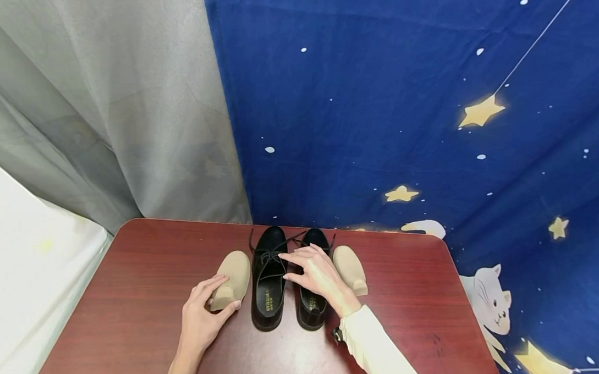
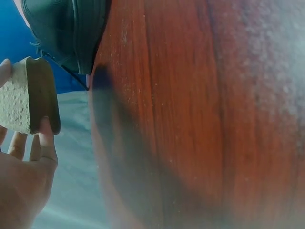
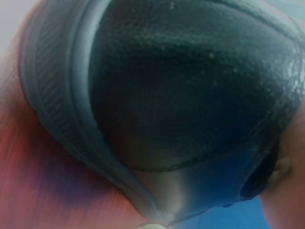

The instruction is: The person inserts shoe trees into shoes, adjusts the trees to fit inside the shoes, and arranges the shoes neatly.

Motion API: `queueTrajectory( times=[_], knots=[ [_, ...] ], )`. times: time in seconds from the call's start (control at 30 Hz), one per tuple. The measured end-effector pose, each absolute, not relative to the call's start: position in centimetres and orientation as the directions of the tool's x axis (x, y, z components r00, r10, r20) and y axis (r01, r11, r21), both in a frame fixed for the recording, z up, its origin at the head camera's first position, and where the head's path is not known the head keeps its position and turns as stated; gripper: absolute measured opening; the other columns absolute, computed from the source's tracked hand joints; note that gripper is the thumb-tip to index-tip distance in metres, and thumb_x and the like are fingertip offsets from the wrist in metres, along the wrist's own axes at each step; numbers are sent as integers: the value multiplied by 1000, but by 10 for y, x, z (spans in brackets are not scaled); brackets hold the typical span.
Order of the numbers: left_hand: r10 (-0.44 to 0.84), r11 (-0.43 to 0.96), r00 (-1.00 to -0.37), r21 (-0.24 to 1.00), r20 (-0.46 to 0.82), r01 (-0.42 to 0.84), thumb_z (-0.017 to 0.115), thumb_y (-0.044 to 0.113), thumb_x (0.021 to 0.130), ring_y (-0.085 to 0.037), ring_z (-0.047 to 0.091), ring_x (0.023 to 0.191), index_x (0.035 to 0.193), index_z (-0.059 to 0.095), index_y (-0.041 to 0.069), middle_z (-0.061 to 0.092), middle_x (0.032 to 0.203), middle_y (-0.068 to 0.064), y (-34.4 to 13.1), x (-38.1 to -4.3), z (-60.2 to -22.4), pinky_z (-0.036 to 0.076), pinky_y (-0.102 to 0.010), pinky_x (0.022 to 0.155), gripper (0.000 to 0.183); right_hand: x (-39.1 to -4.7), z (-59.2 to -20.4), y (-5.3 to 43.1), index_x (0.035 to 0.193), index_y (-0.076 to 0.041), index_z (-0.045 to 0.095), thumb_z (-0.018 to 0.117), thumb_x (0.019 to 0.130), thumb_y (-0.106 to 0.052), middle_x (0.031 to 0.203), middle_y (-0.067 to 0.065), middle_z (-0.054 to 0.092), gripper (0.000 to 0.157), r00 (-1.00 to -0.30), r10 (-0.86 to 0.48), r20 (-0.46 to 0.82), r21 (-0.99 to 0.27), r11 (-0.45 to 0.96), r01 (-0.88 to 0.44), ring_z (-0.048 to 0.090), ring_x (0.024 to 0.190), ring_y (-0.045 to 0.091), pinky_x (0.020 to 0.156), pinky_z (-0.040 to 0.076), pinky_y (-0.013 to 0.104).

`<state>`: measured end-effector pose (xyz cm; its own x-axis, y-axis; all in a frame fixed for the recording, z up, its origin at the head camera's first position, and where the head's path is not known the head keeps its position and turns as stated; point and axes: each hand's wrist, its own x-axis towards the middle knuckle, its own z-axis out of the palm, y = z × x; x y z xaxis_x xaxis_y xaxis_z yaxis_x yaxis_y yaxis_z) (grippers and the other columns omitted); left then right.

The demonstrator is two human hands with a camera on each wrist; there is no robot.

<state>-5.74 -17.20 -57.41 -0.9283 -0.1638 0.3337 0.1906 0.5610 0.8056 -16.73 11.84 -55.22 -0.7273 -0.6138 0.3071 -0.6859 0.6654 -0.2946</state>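
Two black lace-up shoes stand side by side, the left shoe point(image 1: 268, 284) and the right shoe point(image 1: 311, 318), toes toward the far edge. My left hand point(image 1: 200, 314) holds the near end of a beige shoe-shaped insert point(image 1: 235, 274), fingers on its left side and thumb at its near right. In the left wrist view the insert's rough outside point(image 2: 14, 100) shows between the digits. My right hand point(image 1: 314, 272) lies over the right shoe, fingers extended toward the left shoe's laces, covering part of the opening. A second beige insert point(image 1: 350, 266) lies right of that shoe, partly behind the hand.
The red-brown wooden table point(image 1: 150, 302) has a rounded far edge close beyond the shoe toes. Behind it hang a grey curtain point(image 1: 178, 130) and a blue star-patterned cloth point(image 1: 352, 124). Loose black laces stick out around both shoes.
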Motion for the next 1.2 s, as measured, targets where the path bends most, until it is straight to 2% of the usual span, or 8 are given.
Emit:
queueTrajectory(
  times=[0.33,0.57,0.8,1.1,1.2],
  knots=[
    [-201,584,-921,796,333,161,95,19,64,-6,52,112,123,71,25,64,126,8,-171,-46,-573,40,-15,77,64,-164,-556,113,135,-32,63,76,85,-45,118,-9,70,53,-731,-622,280,-297,668,-682,59,119,14,111,35,51],
    [-219,538,-920,827,325,164,96,17,63,-1,53,105,121,72,23,65,123,8,-165,-48,-572,40,-12,74,63,-165,-558,115,133,-30,66,78,83,-46,115,-8,71,54,-713,-622,322,-280,657,-700,61,115,14,109,38,48],
    [-203,545,-907,812,369,208,96,15,62,-4,51,89,119,73,21,66,120,4,-158,-45,-571,41,-19,70,62,-168,-558,118,131,-28,67,79,82,-45,113,-7,72,53,-697,-629,345,-277,641,-716,62,111,12,107,40,43],
    [-209,529,-915,827,345,191,96,17,62,-3,54,100,119,73,24,66,120,7,-155,-45,-565,42,-16,72,62,-171,-556,120,130,-27,68,79,81,-45,112,-5,72,52,-685,-628,370,-265,635,-725,63,110,13,106,42,45],
    [-212,532,-919,828,332,177,96,19,62,-2,53,98,119,73,26,66,120,9,-154,-45,-562,41,-16,72,62,-171,-555,120,130,-27,68,79,81,-45,112,-4,72,53,-683,-628,373,-265,634,-727,63,109,13,106,42,46]
  ],
)
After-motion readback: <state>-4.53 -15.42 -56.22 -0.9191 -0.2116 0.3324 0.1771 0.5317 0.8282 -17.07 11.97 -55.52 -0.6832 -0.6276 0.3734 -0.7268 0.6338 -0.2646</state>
